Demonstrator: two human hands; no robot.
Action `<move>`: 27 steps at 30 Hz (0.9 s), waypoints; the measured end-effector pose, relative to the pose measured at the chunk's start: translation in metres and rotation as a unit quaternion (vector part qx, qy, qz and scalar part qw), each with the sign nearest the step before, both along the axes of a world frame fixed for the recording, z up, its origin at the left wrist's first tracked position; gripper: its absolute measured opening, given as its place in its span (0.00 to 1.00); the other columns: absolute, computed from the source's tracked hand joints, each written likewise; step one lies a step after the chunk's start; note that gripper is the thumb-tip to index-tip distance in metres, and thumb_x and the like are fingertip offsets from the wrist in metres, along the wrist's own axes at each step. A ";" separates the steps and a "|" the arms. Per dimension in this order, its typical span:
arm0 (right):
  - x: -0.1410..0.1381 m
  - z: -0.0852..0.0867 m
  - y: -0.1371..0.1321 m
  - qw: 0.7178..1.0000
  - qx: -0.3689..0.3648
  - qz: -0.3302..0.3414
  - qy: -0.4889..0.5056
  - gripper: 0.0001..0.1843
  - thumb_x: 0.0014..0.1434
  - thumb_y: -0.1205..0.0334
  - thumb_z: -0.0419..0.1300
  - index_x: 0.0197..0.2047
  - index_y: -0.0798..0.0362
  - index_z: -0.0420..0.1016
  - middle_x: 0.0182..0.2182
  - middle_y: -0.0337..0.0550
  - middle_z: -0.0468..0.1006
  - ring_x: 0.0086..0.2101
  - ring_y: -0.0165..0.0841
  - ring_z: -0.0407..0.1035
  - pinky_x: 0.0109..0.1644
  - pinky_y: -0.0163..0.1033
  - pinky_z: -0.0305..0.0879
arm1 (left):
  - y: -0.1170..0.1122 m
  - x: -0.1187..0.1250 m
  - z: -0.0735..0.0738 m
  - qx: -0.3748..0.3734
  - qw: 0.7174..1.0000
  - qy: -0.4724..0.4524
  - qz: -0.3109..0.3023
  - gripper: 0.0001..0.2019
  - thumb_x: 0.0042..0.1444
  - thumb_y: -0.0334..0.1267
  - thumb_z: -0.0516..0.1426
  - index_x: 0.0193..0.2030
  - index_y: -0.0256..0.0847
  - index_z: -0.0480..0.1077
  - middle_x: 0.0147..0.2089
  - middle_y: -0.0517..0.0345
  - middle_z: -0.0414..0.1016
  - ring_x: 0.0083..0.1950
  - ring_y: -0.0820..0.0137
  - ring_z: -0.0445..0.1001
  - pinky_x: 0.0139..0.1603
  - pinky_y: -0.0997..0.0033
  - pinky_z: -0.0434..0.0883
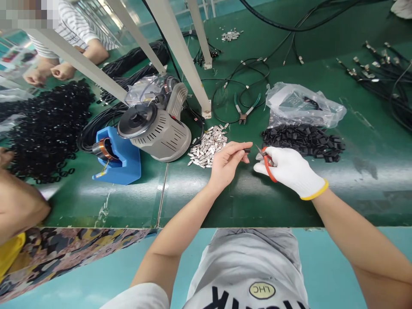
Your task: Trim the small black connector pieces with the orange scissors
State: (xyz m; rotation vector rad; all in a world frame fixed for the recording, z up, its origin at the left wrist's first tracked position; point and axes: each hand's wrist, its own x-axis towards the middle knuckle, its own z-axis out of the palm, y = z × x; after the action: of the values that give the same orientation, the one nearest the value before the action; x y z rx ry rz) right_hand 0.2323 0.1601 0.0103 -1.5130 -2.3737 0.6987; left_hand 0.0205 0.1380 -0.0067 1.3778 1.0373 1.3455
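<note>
I log my left hand (227, 161) pinching a black piece (247, 150) left of the black pile (302, 143), my right hand (289, 165) gripping red pliers (268, 166) by that pile's near-left corner; piece judged unfinished, plenty left there and in the metal pile (208, 146) farther left.

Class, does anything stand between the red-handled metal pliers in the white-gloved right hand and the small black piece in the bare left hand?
Nothing visible: the red-handled pliers point toward the small black piece in the left hand, across a narrow gap.
</note>
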 end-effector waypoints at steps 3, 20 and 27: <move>-0.002 -0.002 -0.001 0.998 0.040 0.004 -0.049 0.19 0.59 0.40 0.61 0.33 0.48 0.70 0.25 0.40 0.75 0.26 0.34 0.66 0.31 0.39 0.50 | 0.001 0.001 -0.003 -0.055 0.996 -0.069 -0.016 0.11 0.60 0.44 0.66 0.47 0.45 0.79 0.38 0.57 0.78 0.34 0.72 0.79 0.43 0.65 0.78; -0.002 0.001 -0.002 0.990 0.086 0.008 -0.109 0.25 0.60 0.32 0.57 0.35 0.47 0.72 0.25 0.38 0.76 0.27 0.35 0.68 0.31 0.38 0.47 | 0.001 0.003 -0.004 -0.130 0.982 -0.136 0.022 0.12 0.52 0.41 0.71 0.39 0.38 0.79 0.31 0.59 0.79 0.32 0.74 0.78 0.39 0.72 0.75; -0.002 -0.003 -0.003 0.986 0.088 0.009 -0.139 0.29 0.60 0.28 0.54 0.35 0.47 0.72 0.26 0.41 0.77 0.28 0.37 0.69 0.32 0.39 0.46 | 0.000 0.005 -0.007 -0.122 0.986 -0.117 0.001 0.11 0.54 0.41 0.70 0.40 0.37 0.78 0.34 0.57 0.80 0.32 0.75 0.78 0.39 0.74 0.76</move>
State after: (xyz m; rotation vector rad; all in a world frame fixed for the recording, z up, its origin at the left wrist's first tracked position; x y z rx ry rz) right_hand 0.2302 0.1570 0.0072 -1.6026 -2.5722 0.2840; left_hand 0.0255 0.1383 -0.0135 1.0107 1.0068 1.2986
